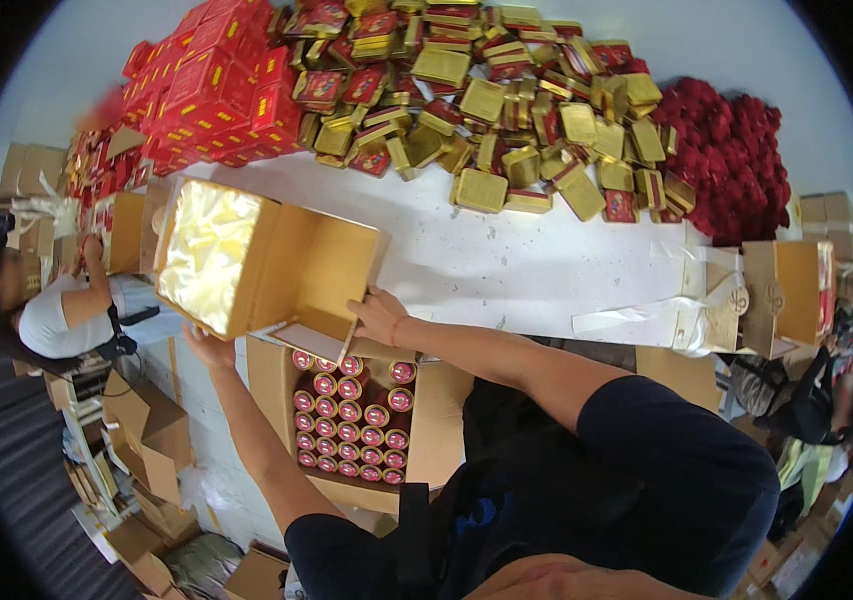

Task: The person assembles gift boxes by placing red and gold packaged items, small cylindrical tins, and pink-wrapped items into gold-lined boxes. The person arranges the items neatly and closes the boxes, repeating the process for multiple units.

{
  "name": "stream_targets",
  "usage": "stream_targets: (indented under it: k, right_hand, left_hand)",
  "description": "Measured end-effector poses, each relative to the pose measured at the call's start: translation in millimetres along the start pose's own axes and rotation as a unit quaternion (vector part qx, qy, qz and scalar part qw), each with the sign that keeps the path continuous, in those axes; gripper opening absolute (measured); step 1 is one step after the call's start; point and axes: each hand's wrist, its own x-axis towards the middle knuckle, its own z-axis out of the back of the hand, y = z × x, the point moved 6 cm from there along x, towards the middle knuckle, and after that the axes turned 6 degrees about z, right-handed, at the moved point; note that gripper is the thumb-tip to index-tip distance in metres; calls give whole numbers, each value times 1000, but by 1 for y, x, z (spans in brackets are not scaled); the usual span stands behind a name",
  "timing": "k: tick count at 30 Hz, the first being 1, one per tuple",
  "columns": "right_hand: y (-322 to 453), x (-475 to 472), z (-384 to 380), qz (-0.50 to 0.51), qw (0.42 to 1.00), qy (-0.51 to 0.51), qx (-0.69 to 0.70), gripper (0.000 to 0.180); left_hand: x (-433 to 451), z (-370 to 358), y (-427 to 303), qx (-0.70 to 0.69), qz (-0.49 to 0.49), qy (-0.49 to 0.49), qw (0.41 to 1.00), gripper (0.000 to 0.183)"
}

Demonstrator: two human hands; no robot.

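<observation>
A gold-coloured gift box is tilted over the near left edge of the white table, its hinged cover swung open. Pale yellow satin lining fills the left part. My left hand grips the lower left edge of the lined part, some fingers hidden behind it. On the right, my right hand holds the edge of the opened cover. Below the box stands an open cardboard carton with rows of round-topped jars or cans in it; the gift box hides its far side.
The white table bears stacked red boxes, a heap of red-and-gold tins and dark red fluffy items. Another gift box stands at the right end. A co-worker is at the left; empty cartons lie behind.
</observation>
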Motion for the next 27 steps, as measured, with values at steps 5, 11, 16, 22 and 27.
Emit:
stream_targets:
  k: [5, 11, 16, 22, 27]
  right_hand:
    - [-35, -141, 48, -33, 999, 26, 18, 50]
    - [-120, -337, 127, -71, 997, 39, 11, 49]
    - [-173, -479, 221, -162, 987, 24, -1, 49]
    - [-238, -614, 274, -260, 955, -99, -105, 53]
    - [-203, -626, 300, -315, 907, -280, 4, 55]
  left_hand:
    - [-38, -4, 17, -70, 14, -76, 995, 92]
    - [-157, -107, 111, -2, 69, 212, 975, 71]
    - [-266, -167, 254, 34, 147, 171, 974, 46]
    - [-346, -252, 314, 222, 110, 138, 959, 56]
    - [-335, -329, 214, 329, -229, 113, 909, 30]
